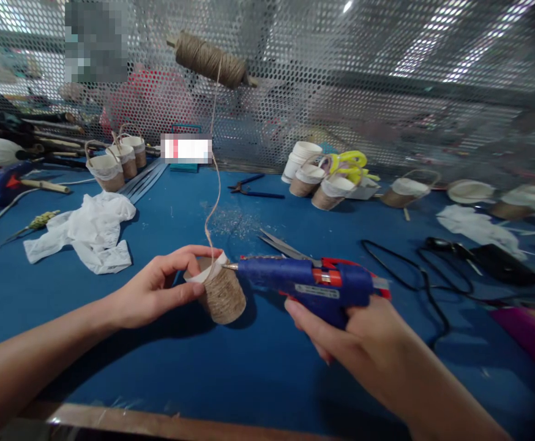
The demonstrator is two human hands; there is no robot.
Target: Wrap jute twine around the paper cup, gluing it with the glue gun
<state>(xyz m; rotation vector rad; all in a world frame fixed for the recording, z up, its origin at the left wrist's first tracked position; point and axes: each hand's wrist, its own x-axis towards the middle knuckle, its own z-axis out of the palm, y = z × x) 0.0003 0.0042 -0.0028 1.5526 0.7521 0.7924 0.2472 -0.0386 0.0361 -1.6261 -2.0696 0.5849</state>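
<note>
Tilted over the bench point(157, 373), one twine-wrapped cup point(225, 301) was pinched at its pale rim by the left hand point(145, 293), while one glue gun point(272, 274) was gripped by the right hand point(371, 343). The cup was judged light, rough and easily dented, best held by the rim, clear of the nozzle point(231, 266). Three handled cups point(109, 180) were counted at left; those farthest right were too blurred.

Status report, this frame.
Left hand: on cup. Right hand: holding glue gun, nozzle at cup rim. Twine runs from cup to spool. Scissors behind gun.
</note>
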